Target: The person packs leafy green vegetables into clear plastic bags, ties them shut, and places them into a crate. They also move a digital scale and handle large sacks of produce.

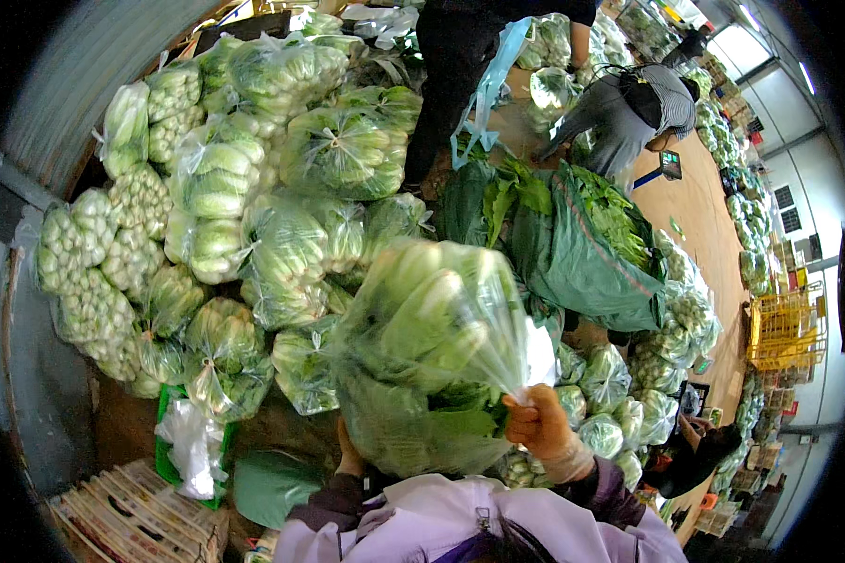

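Note:
Before my chest is a large clear plastic bag (422,338) packed with long, pale-ribbed leafy green vegetables, apparently Chinese cabbages. My right hand (541,422), in an orange-tan glove, grips the gathered neck of this bag at its right side. The plastic is drawn into tight folds towards that fist. On the bag's left side, my left hand (348,445) shows only around the wrist; its fingers are hidden by the bag. Just beyond the bag stands a green woven sack (591,260) filled with leafy greens.
Filled vegetable bags (282,246) are piled at the left. A green crate (165,450) holds white plastic bags, near a green stool (274,485) and stacked slats (141,514). People stand ahead, one bending (634,112). A yellow cage trolley (785,327) stands far right.

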### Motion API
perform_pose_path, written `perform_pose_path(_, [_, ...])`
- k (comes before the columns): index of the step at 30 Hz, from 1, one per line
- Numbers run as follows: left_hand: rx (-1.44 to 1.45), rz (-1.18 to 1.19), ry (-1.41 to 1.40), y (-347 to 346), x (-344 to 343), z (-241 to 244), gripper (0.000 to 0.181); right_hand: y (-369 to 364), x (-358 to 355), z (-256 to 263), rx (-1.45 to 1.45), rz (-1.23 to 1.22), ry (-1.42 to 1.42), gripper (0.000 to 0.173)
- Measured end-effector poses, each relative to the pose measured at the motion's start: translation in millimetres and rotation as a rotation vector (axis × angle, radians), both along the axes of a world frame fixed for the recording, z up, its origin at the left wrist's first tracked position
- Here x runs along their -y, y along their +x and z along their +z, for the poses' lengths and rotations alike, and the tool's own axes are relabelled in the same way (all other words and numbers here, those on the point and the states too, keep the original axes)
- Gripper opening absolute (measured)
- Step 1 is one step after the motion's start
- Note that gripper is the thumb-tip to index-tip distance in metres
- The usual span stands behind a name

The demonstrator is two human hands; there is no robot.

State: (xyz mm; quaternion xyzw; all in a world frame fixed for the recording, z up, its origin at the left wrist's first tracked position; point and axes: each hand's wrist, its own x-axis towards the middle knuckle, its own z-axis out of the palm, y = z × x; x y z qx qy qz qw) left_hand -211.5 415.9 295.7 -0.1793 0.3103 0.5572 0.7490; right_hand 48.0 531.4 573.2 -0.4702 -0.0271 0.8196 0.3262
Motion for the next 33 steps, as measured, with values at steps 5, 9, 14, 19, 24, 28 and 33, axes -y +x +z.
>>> perform_pose_path(5, [-0.034,0.061,0.051,-31,63,-25,0.064,-44,-28,-37,-0.033,0.146,-0.100,0.028])
perform_pose_path(9, [-0.283,0.020,-0.030,-31,49,11,0.063,-80,-53,-56,-0.040,0.211,-0.118,0.025])
perform_pose_path(14, [-0.021,0.060,0.013,-34,72,-50,0.062,-105,-51,-77,0.168,0.223,-0.149,0.022])
perform_pose_path(19, [0.164,0.093,-0.336,-22,28,-52,0.048,-97,-15,-92,0.201,0.285,0.064,0.028])
perform_pose_path(24, [0.339,0.261,-0.172,15,50,-103,0.052,-140,-33,-84,0.292,0.514,0.129,0.021])
perform_pose_path(28, [0.327,0.313,-0.075,30,58,-59,0.059,-123,-10,-78,0.351,0.527,0.146,0.020])
perform_pose_path(33, [0.166,0.316,0.017,28,83,-44,0.062,-87,10,-66,0.396,0.484,0.160,0.015])
